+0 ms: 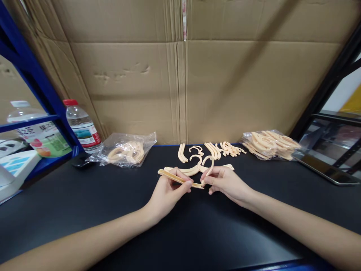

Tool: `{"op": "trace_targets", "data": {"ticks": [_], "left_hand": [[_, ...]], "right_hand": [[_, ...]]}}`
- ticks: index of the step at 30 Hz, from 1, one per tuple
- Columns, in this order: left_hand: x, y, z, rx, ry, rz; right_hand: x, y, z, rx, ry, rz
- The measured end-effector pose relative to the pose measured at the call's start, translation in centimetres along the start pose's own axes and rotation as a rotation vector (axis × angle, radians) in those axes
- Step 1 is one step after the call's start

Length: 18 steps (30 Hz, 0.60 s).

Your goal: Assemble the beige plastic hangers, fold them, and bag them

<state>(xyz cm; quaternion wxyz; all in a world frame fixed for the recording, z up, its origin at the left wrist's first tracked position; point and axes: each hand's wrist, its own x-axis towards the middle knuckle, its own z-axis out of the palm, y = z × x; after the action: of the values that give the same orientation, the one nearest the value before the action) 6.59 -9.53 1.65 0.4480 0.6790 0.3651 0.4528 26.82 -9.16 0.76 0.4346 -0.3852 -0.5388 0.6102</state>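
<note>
My left hand (169, 190) is closed on a flat beige plastic strip (175, 177) that slants from upper left to lower right above the black table (113, 210). My right hand (225, 182) pinches a curved beige hook piece (210, 170) where it meets the strip's right end. Just behind my hands lies an assembled beige piece (194, 168). Further back lie loose beige hooks and curved parts (214, 149) in small groups.
A clear bag of beige parts (126, 152) lies at the back left, beside a water bottle with a red cap (83, 128). Another bag of beige strips (269, 143) sits at the back right. Cardboard (180, 75) walls the rear. Blue shelving (31, 86) stands left, a dark rack (329, 158) right.
</note>
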Motion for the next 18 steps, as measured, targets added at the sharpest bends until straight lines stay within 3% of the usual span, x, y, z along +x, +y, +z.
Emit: {"op": "trace_targets", "data": {"ticks": [6,18], "left_hand": [[-0.32,0.13,0.23,0.036,0.057,0.002],[-0.44,-0.36,0.21,-0.002,0.057,0.03]], "right_hand": [[-0.22,-0.55,0.14,-0.005,-0.005,0.014],[-0.51,-0.88,0.49,0.022,-0.049,0.084]]}}
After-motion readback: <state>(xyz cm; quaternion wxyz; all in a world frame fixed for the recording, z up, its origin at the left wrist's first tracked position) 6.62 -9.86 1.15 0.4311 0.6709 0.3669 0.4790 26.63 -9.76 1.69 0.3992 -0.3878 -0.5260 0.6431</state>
